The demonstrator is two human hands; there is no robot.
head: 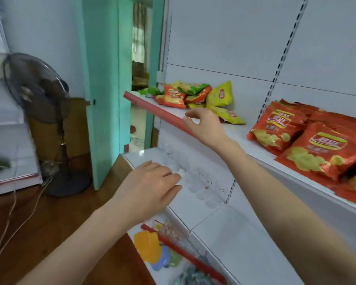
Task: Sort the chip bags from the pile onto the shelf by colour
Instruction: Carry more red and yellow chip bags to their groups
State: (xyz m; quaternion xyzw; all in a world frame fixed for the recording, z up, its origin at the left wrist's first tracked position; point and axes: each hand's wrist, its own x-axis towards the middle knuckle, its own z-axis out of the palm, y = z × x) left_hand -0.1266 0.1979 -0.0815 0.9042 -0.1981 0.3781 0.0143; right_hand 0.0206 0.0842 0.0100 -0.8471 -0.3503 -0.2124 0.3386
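Your right hand [203, 126] hovers over the front edge of the shelf [236, 133], just short of the pile [193, 95]. Its fingers are loosely curled, slightly apart, and hold nothing. The pile mixes 3 colours, red, yellow and green, and sits at the shelf's left end. Red bags [317, 145] lie stacked at the right end, well apart from the pile. Your left hand [150, 186] hangs lower, before the shelf below, fingers relaxed, close together and empty. A fan [35, 87] stands on the floor to the left.
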